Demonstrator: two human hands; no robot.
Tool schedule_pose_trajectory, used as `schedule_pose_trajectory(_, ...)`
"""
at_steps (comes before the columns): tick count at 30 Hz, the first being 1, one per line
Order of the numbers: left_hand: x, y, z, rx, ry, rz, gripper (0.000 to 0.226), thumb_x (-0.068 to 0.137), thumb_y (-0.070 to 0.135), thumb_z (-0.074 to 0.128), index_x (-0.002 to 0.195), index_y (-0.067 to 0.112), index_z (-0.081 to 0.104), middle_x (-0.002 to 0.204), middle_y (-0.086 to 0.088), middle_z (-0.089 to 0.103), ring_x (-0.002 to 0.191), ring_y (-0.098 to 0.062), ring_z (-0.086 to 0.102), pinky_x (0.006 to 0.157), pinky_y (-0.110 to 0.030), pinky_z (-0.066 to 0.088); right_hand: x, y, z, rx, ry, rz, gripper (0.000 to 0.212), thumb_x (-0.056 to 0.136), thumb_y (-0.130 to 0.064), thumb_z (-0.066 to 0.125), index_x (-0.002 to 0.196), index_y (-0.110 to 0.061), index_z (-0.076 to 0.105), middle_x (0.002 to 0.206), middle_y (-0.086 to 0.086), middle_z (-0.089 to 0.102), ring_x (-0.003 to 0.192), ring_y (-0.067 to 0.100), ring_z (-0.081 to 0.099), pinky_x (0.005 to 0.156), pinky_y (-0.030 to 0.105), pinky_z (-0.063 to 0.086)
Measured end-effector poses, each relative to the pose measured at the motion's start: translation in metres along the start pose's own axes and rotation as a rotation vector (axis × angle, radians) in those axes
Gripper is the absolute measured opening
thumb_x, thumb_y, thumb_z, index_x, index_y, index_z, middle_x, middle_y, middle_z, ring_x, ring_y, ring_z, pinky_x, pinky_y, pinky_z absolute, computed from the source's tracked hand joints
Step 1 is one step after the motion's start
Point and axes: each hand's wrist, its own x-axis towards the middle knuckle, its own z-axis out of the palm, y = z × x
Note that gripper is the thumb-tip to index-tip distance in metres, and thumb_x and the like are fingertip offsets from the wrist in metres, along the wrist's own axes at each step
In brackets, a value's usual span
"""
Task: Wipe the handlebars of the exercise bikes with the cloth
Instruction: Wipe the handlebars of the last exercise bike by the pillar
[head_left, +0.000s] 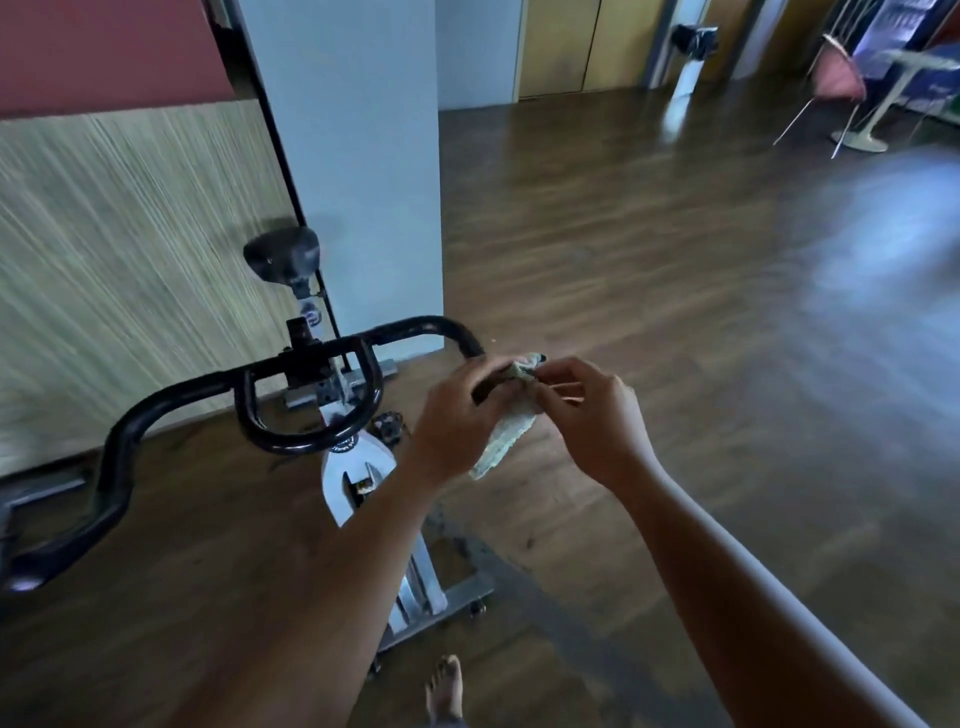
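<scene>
- Black handlebars (311, 358) of one exercise bike (358, 467) run off to the left of the left hand (457, 410). Only their near tip, the end that curves back toward the person, is under the hands.
- Pale greenish cloth (506, 436) sits between the two hands. It is bunched over that bar tip at the top, and its loose tail hangs below the left hand's fingers.
- Judged from this, the wipe is at one end of the bar. The centre loop and the far drop, well away to the left of the left hand, lie bare of cloth.
- Whether those parts are already clean cannot be told from their look.
- The task names several bikes and only this one is in view, so much work probably remains.
- The left hand comes in from the lower left on a nearly straight forearm, its back toward the camera. Its fingers are curled round the cloth-wrapped tip in a gripping hold.
- The right hand (587, 415) lies just to the right of the left hand, with its wrist bent inward. Its thumb and fingertips pinch the cloth's upper edge at the bar end, and the remaining fingers are folded.
- Motion blur softens the fingertips, so exactly how the cloth folds under them is unclear.
</scene>
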Motion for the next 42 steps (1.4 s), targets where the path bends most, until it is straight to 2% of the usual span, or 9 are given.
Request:
schedule_pose_trajectory(7,0.012,-0.04,0.011,-0.074,0.041,-0.062,0.023,0.105,0.021,0.048,0.117,0.014,0.067,0.092,0.001,0.071,0.08,-0.007,0.065,0.07,-0.015,0.047,0.018,0.018,0.0,0.075,-0.138,0.058,0.015,0.084,-0.015,0.079,0.091,-0.028,0.074,0.081,-0.015,0.076,0.081,-0.004,0.071,0.072,0.011,0.052)
schedule_pose_trajectory(17,0.001,-0.041,0.019,-0.114,0.12,-0.031,0.019,0.102,0.02,0.052,0.115,0.016,0.065,0.086,0.015,0.066,0.08,0.002,0.064,0.072,-0.008,0.044,0.022,0.02,0.014,0.289,-0.035,0.094,0.012,0.085,-0.011,0.077,0.093,-0.021,0.076,0.087,-0.009,0.078,0.087,0.006,0.074,0.076,0.018,0.054)
schedule_pose_trajectory(22,0.022,-0.048,0.011,-0.189,0.024,-0.178,0.021,0.104,0.011,0.049,0.12,0.012,0.063,0.08,0.003,0.068,0.065,0.003,0.065,0.059,-0.009,0.047,0.019,0.019,0.021,0.342,0.013,0.101,0.02,0.085,-0.008,0.077,0.088,-0.028,0.074,0.086,-0.012,0.077,0.085,0.004,0.073,0.072,0.013,0.053)
schedule_pose_trajectory(26,0.037,-0.052,0.007,-0.112,0.007,-0.173,0.023,0.103,0.016,0.052,0.12,0.019,0.067,0.089,0.0,0.073,0.076,-0.009,0.067,0.067,-0.014,0.048,0.018,0.022,0.023,0.358,0.016,0.104,0.018,0.084,-0.008,0.077,0.089,-0.025,0.074,0.087,-0.01,0.077,0.085,0.005,0.073,0.073,0.017,0.055)
schedule_pose_trajectory(32,0.014,-0.045,0.006,-0.108,-0.046,-0.126,0.03,0.103,0.011,0.05,0.126,0.028,0.059,0.094,0.022,0.069,0.088,0.01,0.066,0.076,-0.006,0.046,0.022,0.025,0.022,0.389,-0.004,0.086,0.013,0.084,-0.005,0.077,0.091,-0.016,0.074,0.091,-0.002,0.076,0.087,0.01,0.074,0.077,0.021,0.057)
schedule_pose_trajectory(35,0.035,-0.069,0.007,-0.066,-0.071,-0.15,0.032,0.105,0.013,0.048,0.13,0.029,0.06,0.117,0.012,0.07,0.101,0.001,0.067,0.085,-0.014,0.05,0.022,0.026,0.024,0.395,-0.002,0.092,0.013,0.084,-0.006,0.077,0.09,-0.017,0.074,0.09,-0.003,0.076,0.086,0.009,0.074,0.075,0.019,0.056)
schedule_pose_trajectory(38,0.053,-0.08,0.011,-0.04,-0.046,-0.167,0.036,0.101,0.005,0.048,0.125,0.026,0.064,0.14,0.01,0.057,0.128,0.012,0.047,0.103,-0.008,0.037,0.022,0.025,0.025,0.416,0.011,0.1,0.015,0.083,-0.006,0.078,0.088,-0.019,0.073,0.089,-0.003,0.075,0.085,0.009,0.073,0.074,0.018,0.054)
schedule_pose_trajectory(40,0.05,-0.073,0.014,-0.081,-0.059,-0.186,0.033,0.102,0.003,0.045,0.124,0.017,0.065,0.129,0.006,0.063,0.117,0.019,0.051,0.096,-0.003,0.037,0.022,0.025,0.025,0.424,0.005,0.103,0.016,0.083,-0.004,0.078,0.088,-0.019,0.073,0.089,-0.003,0.075,0.085,0.011,0.073,0.075,0.02,0.055)
schedule_pose_trajectory(42,0.038,-0.069,0.017,-0.133,-0.075,-0.185,0.031,0.104,0.002,0.044,0.129,0.008,0.061,0.099,0.008,0.066,0.085,0.017,0.061,0.076,-0.002,0.044,0.023,0.027,0.025,0.423,0.003,0.104,0.016,0.083,-0.004,0.078,0.088,-0.017,0.074,0.089,-0.001,0.076,0.085,0.013,0.074,0.077,0.022,0.057)
